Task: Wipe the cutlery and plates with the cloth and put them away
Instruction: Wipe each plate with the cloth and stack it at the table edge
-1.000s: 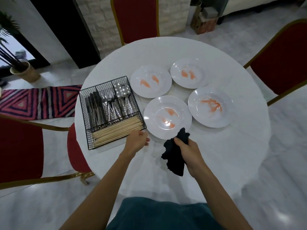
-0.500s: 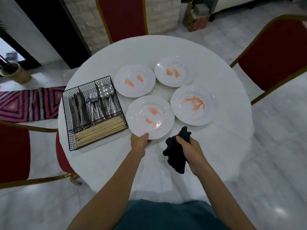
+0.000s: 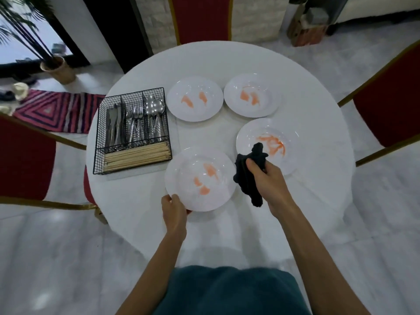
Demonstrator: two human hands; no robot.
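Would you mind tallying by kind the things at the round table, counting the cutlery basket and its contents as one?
Plates: 4
Cutlery basket: 1
Cloth, gripped by the right hand: 1
Total: 6

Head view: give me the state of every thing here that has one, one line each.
near plate, orange-smeared, near rim gripped by left hand
right plate, orange-smeared, cloth tip over it
far-left plate, orange-smeared, no hand on it
far-right plate, orange-smeared, no hand on it
cloth, bunched, held in right hand
wire basket, filled with cutlery and chopsticks
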